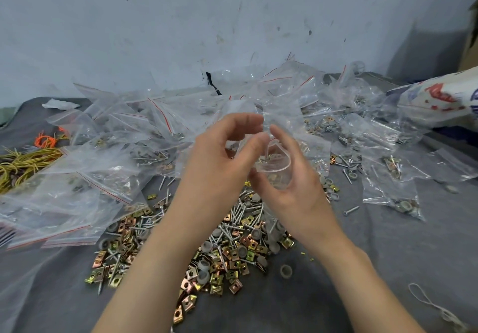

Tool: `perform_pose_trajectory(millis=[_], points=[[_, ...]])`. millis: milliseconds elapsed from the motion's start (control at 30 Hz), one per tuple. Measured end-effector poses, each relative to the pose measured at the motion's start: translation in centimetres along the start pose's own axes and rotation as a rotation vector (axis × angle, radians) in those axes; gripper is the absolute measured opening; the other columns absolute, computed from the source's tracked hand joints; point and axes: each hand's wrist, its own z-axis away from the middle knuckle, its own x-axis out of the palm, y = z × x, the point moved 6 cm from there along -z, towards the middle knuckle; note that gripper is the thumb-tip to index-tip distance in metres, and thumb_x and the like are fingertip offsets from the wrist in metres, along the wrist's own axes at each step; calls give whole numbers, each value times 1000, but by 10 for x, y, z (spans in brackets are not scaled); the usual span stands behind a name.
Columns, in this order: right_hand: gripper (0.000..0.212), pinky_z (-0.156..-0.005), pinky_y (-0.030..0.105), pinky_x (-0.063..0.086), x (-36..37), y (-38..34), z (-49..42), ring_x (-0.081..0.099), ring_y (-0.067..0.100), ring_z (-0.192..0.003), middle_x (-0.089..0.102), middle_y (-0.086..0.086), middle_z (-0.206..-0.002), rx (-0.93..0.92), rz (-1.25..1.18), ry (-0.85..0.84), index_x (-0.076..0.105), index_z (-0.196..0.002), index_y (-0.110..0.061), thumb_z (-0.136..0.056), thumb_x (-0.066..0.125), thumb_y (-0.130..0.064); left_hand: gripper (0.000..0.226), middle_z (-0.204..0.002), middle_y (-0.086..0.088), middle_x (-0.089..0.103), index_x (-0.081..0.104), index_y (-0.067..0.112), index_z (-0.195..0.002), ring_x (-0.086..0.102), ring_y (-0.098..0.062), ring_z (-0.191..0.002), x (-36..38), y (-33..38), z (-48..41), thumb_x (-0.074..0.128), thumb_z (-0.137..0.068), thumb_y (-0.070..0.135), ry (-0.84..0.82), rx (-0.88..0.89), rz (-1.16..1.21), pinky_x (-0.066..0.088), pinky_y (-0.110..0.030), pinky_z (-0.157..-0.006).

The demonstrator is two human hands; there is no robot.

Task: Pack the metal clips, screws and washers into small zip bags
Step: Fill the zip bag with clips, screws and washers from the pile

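Observation:
Both hands are raised over a heap of loose hardware [219, 250]: brass-coloured square metal clips, silver screws and grey washers on a grey cloth. My right hand [292, 177] cups a small clear zip bag [274, 163] whose mouth is held open; a few parts show inside it. My left hand [219, 162] pinches the bag's upper edge between thumb and forefinger. The bag's lower part is hidden behind my right palm.
Many clear zip bags [108, 156] with red seal lines, some filled, are piled left, behind and to the right [388, 172]. Yellow and orange rubber bands [28, 159] lie far left. A printed plastic sack [437, 99] lies at the right. A white string loop [429, 304] lies near right.

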Motion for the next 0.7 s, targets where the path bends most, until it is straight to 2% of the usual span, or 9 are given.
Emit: perform_pose_trajectory(millis=[100, 200, 233, 300, 367, 433, 567, 633, 700], points=[[69, -87, 4, 44, -1, 3, 0, 60, -9, -112, 61, -30, -122, 35, -67, 14, 38, -146, -50, -84, 69, -58, 16, -100, 19, 70, 66, 34, -110, 63, 6, -98, -15, -9, -2, 64, -94, 33, 76, -18, 3, 46, -6, -74], [68, -103, 28, 50, -3, 6, -1, 60, 2, -121, 64, -20, -128, 80, -159, 34, 40, -143, -53, -82, 70, -54, 10, -96, 21, 70, 66, 36, -104, 63, 8, -93, -33, -24, 0, 62, -95, 34, 161, -66, 7, 45, -5, -72], [67, -103, 31, 51, -3, 6, -1, 60, 3, -122, 64, -19, -130, 98, -180, 44, 41, -142, -55, -81, 70, -53, 8, -95, 20, 70, 66, 36, -102, 62, 8, -90, -37, -30, 2, 61, -96, 33, 179, -88, -11, 45, -6, -72], [65, -93, 24, 55, -6, 7, -1, 66, 4, -112, 66, -17, -125, 126, -250, 73, 44, -141, -53, -83, 72, -46, 7, -95, 16, 70, 65, 36, -99, 62, 6, -89, -42, -44, 8, 60, -96, 31, 188, -149, -41, 46, -10, -74], [65, -81, 18, 55, -10, 7, -1, 71, 10, -96, 71, -11, -119, 148, -348, 105, 47, -144, -43, -84, 73, -36, 7, -98, 14, 70, 64, 36, -98, 63, 5, -92, -43, -58, 18, 58, -96, 32, 172, -217, -59, 46, -16, -76], [63, -85, 21, 53, -14, 10, -3, 72, 13, -96, 75, -6, -115, 168, -408, 142, 50, -141, -39, -83, 74, -35, 7, -99, 14, 69, 62, 36, -99, 62, 7, -90, -42, -69, 28, 56, -96, 34, 145, -265, -105, 45, -17, -76], [63, -92, 25, 53, -20, 10, -5, 72, 11, -106, 78, -2, -103, 211, -481, 179, 55, -133, -40, -73, 74, -50, 10, -97, 19, 65, 59, 35, -106, 57, 13, -89, -37, -81, 45, 53, -98, 36, 30, -260, -315, 42, -14, -72], [62, -89, 25, 54, -24, 10, -5, 73, 11, -100, 79, -2, -99, 219, -506, 181, 57, -132, -38, -73, 74, -49, 14, -101, 24, 62, 58, 35, -111, 56, 11, -96, -33, -81, 50, 51, -99, 36, -38, -217, -443, 43, -12, -78], [58, -90, 30, 54, -26, 7, -3, 71, 10, -90, 78, -4, -93, 216, -520, 178, 57, -134, -33, -79, 74, -42, 24, -108, 22, 61, 58, 31, -122, 56, 2, -106, -29, -81, 54, 49, -100, 36, -113, -180, -566, 48, -24, -90]])
